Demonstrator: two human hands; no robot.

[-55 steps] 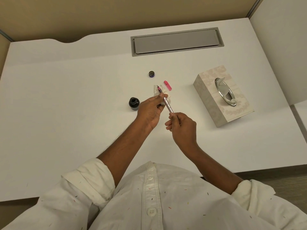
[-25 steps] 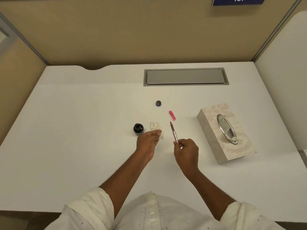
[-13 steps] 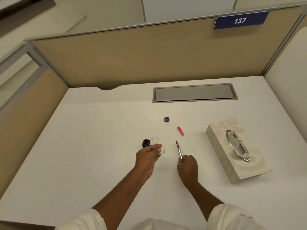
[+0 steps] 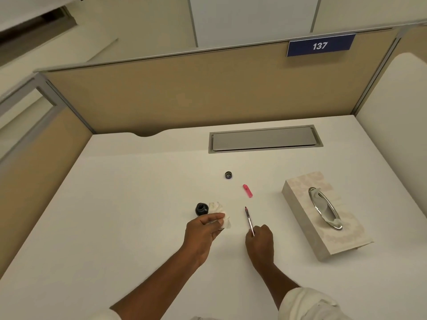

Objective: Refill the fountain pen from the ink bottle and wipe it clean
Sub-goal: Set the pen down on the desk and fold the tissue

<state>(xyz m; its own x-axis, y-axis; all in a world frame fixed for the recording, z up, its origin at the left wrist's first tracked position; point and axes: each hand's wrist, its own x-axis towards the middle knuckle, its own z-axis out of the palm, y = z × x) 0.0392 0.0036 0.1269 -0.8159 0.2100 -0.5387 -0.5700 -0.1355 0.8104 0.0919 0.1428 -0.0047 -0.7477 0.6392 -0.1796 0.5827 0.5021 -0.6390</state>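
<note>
Since a moment ago our hands have moved apart, and the tissue (image 4: 219, 214) no longer touches the fountain pen (image 4: 249, 221). Our left hand (image 4: 203, 229) pinches the crumpled tissue just beside the open ink bottle (image 4: 201, 209). Our right hand (image 4: 260, 241) holds the pen by its back end, a little way right of the bottle, tip pointing away. Beyond the bottle lie its cap (image 4: 228, 175) and the pink pen cap (image 4: 247, 190). Far right of the bottle sits the tissue box (image 4: 300, 192) on the white desk (image 4: 115, 227).
</note>
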